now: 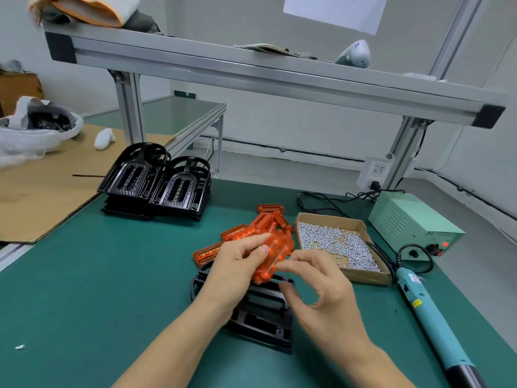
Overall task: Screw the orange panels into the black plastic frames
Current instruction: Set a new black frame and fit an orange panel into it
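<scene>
A green work mat covers the bench, and an aluminium shelf frame spans its far side on two uprights. A sheet of brown cardboard lies over the bench's far left corner, carrying a white plastic bag of dark parts. Just off the cardboard's near right edge, toward the far edge of the mat, stand two stacks of black plastic frames, touching side by side, their top pieces tilted up. At the far right corner sits a pale green power supply box with a red light lit, its cable running to a teal electric screwdriver that lies along the right edge of the mat. Between that box and the middle of the mat is a shallow cardboard tray holding many small silver screws. A loose pile of orange panels lies just left of the tray, touching it or nearly so. One black frame lies flat near the mat's middle, partly under the person's forearms. Above it the left hand grips one orange panel, thumb on its top face and fingers curled beneath, holding it tilted over the frame's far end. The right hand is at the panel's near right corner, fingers loosely bent with forefinger and thumb apart; motion blur hides whether they touch it.
</scene>
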